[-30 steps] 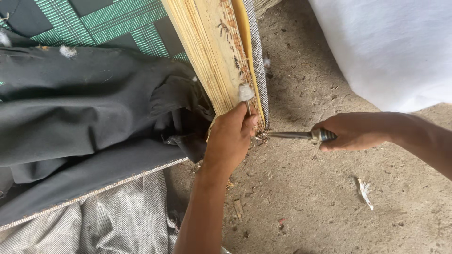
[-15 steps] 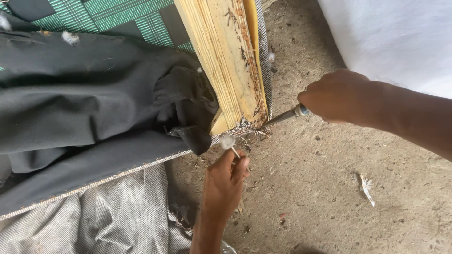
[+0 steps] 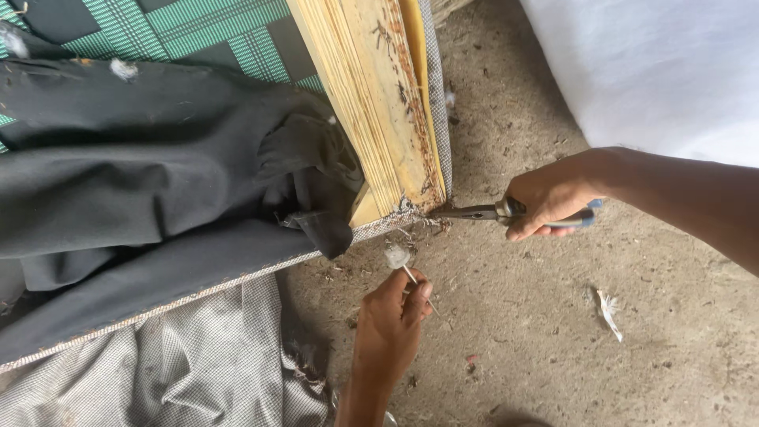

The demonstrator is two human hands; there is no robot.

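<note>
A wooden frame corner of upholstered furniture lies on the ground, its edge rough with staple remains. My right hand grips blue-handled pliers, whose jaws touch the frame's lower corner. My left hand is below the corner, fingers closed on a thin pulled-out strand with a tuft of white fluff at its end. Loose black fabric is peeled back from the frame at the left.
Green checked upholstery shows at the top left, grey checked cloth at the bottom left. A white covered piece stands at the top right. The dirt floor holds scraps and a small white shred.
My left hand dropped from the frame's corner down to the floor side, taking a fluff-tipped strand. My right hand with the pliers stays at the corner, its jaws now lower on the frame.
</note>
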